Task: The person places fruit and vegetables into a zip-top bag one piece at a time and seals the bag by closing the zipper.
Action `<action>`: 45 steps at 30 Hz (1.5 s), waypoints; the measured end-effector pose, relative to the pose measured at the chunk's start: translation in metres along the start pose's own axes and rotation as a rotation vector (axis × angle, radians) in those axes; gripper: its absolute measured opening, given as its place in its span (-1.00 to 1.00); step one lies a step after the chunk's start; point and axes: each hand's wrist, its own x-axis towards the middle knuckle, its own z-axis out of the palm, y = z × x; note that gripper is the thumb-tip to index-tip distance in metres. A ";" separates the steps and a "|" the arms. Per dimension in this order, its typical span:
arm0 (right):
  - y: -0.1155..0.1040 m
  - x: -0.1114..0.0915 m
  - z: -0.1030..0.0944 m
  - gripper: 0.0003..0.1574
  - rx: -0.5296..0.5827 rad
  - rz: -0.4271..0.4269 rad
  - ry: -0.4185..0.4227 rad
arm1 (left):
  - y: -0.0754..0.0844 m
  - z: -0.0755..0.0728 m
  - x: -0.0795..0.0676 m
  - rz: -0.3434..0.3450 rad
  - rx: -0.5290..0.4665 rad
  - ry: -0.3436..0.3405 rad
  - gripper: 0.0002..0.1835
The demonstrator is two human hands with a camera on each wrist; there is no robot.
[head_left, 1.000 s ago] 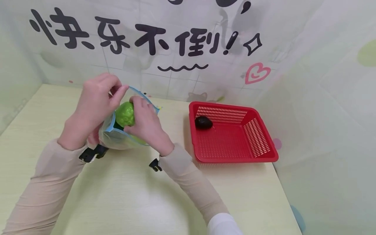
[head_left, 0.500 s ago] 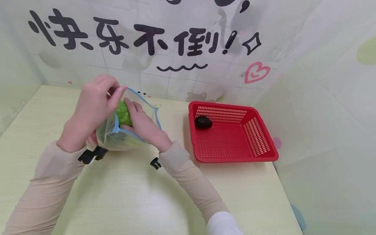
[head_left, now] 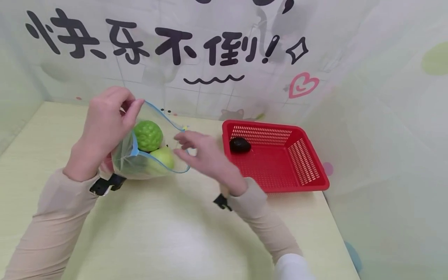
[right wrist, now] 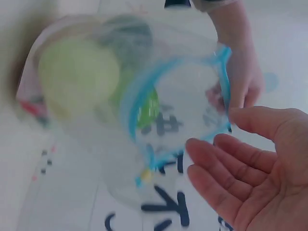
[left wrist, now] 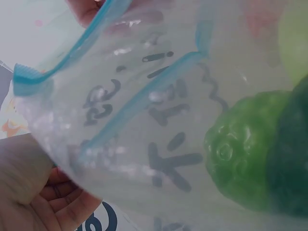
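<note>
My left hand (head_left: 106,124) pinches the rim of a clear zip bag (head_left: 131,165) with a blue seal and holds its mouth up. Inside the bag lie a bumpy green fruit (head_left: 148,135) and a pale yellow-green round fruit (head_left: 163,157). A dark green thing (left wrist: 293,159), its kind unclear, sits beside the bumpy fruit in the left wrist view. Just right of the bag's mouth, my right hand (head_left: 210,159) has nothing in it, its fingers apart and slightly bent. In the right wrist view the bag is blurred.
A red plastic basket (head_left: 273,167) stands to the right, with a dark oval fruit (head_left: 240,145) in its back left corner. Both rest on a pale wooden table (head_left: 168,233). A printed wall sheet (head_left: 210,89) rises behind the table.
My right hand has let go of the bumpy green fruit inside the bag and drawn back to the right, out of the mouth. The left hand still holds the rim.
</note>
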 end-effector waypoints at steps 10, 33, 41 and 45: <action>0.079 -0.023 -0.070 -0.52 -0.220 0.436 0.038 | 0.000 -0.001 0.004 0.028 -0.001 0.004 -0.81; 0.213 -0.032 -0.062 -0.46 -0.206 0.605 -0.358 | -0.002 0.000 -0.001 0.029 0.000 -0.011 -0.82; 0.221 -0.037 -0.051 -0.42 -0.131 0.644 -0.374 | -0.002 0.000 -0.001 0.025 0.004 -0.010 -0.81; 0.220 -0.038 -0.045 -0.36 -0.155 0.686 -0.370 | -0.001 0.000 -0.002 0.027 0.009 -0.009 -0.82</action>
